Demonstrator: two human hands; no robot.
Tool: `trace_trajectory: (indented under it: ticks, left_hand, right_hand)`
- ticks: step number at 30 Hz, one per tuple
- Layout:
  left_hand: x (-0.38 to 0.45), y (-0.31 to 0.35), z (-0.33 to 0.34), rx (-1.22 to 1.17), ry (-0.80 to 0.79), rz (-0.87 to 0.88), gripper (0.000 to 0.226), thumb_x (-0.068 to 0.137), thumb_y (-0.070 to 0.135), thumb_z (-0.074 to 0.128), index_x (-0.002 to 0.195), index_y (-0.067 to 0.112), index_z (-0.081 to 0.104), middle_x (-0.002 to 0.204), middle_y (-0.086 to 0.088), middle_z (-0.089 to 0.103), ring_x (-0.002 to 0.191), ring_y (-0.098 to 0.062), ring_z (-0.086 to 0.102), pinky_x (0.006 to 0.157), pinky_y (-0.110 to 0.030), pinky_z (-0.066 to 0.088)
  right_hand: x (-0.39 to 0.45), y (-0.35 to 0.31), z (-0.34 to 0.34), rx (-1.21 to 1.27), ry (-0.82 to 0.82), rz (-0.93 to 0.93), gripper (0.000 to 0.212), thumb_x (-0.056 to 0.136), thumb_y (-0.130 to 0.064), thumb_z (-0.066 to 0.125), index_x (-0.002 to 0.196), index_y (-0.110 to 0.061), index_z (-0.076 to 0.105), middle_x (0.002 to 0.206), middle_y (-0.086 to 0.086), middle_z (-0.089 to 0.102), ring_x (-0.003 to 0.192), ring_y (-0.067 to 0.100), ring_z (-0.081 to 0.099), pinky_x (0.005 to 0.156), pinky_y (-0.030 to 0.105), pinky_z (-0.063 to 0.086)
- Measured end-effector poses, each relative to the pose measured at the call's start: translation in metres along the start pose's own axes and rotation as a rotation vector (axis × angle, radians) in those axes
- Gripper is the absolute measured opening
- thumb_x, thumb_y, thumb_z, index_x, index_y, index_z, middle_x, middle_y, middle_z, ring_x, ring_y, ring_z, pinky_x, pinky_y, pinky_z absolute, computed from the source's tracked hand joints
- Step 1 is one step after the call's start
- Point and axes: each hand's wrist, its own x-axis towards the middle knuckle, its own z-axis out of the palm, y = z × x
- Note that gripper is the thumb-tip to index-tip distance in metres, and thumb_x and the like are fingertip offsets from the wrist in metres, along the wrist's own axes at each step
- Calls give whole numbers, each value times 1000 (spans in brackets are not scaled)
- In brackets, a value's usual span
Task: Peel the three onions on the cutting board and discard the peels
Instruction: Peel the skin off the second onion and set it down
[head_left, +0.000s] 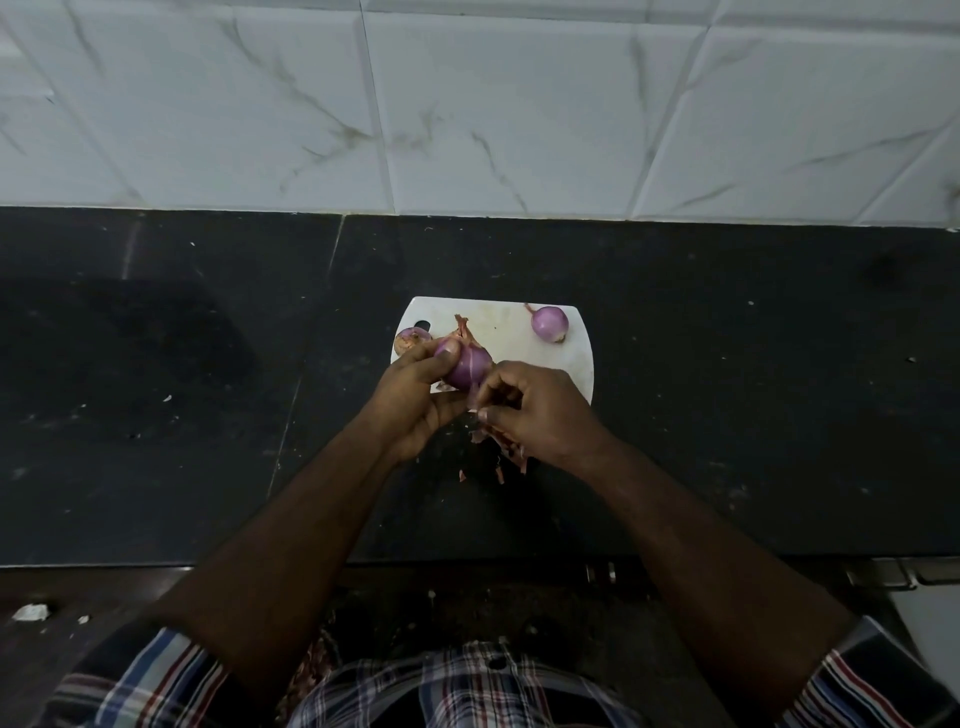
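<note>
A person in a plaid shirt (467, 686) stands at a dark surface (727, 415) backed by white marbled wall tiles (519, 104), both bare forearms reaching over a white cutting board (498, 322). The left hand (415, 400) holds a half-peeled purple onion (467, 366) above the board's near left part, its grip curled round the bulb with the thumb pressed on top; a dry papery tip stands up from the onion's far end. The right hand (540, 415), just beside the onion, has its grip narrowed to a pinch on a strip of peel (475, 395) hanging from the bulb's near side. Loose peels (498, 457) lie scattered on the surface under the right hand, off the board's near edge. A peeled onion (549, 323) rests at the board's far right corner. A brown-skinned, unpeeled onion (410, 340) sits at the board's left edge, partly hidden behind the left hand's fingers.
</note>
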Motion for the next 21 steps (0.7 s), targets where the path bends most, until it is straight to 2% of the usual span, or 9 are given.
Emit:
trace_trajectory:
  ticks: [2,5,7,9,11,13,16,21]
  left_hand:
    - [0,1,-2,-29,5,-7,33,101,19,57,130,2,57,127,-23,63,99,-31,73,80,-41,62]
    - [0,1,-4,-66,3,-28,29,101,21,58,125,5,58,128,-26,63,105,-39,71,91,-48,58]
    - [0,1,-5,-72,-6,-46,34,101,25,57,129,6,54,127,-26,64,107,-42,69,94,-50,56]
    - [-1,2,-6,-74,-9,-62,40,100,27,58,133,5,51,128,-25,65,107,-44,69,91,-48,58]
    - [-1,3,-7,-78,2,-74,44,100,29,59,135,4,52,129,-25,64,104,-43,70,85,-45,61]
    - [-3,3,-6,-85,13,-95,43,100,28,57,133,1,53,128,-26,63,99,-40,72,81,-42,62]
    - [-5,4,-3,-107,-4,-131,43,99,31,58,129,1,56,122,-24,64,88,-32,74,72,-36,63]
    - [-5,8,0,-98,-25,-140,47,94,38,65,127,5,60,115,-22,66,82,-29,72,69,-33,63]
  right_hand:
    - [-2,8,-1,-12,-17,31,14,82,-8,75,86,-20,70,86,-10,71,84,1,66,77,17,52]
    - [-3,20,-5,-57,-23,96,15,84,-10,74,86,-25,70,81,-15,69,78,-5,64,69,15,48]
    - [-3,27,-7,-125,-41,128,13,86,-9,71,92,-20,75,87,-11,71,79,-2,64,71,18,48]
    - [-3,30,-10,-152,-70,154,19,87,-6,69,101,-16,77,102,-5,73,93,6,66,78,17,49]
    - [-1,26,-12,-105,-35,162,23,87,-7,69,106,-16,77,113,-6,72,101,4,64,81,7,45]
    - [4,17,-15,-46,98,138,27,84,-12,75,110,-20,75,109,-9,72,94,-1,65,79,4,44]
    - [14,0,-14,134,167,107,38,79,-17,80,114,-25,69,104,-14,70,88,1,67,78,15,53]
    - [20,-8,-6,186,271,19,27,81,-8,78,100,-25,68,92,-16,68,81,-1,66,74,12,51]
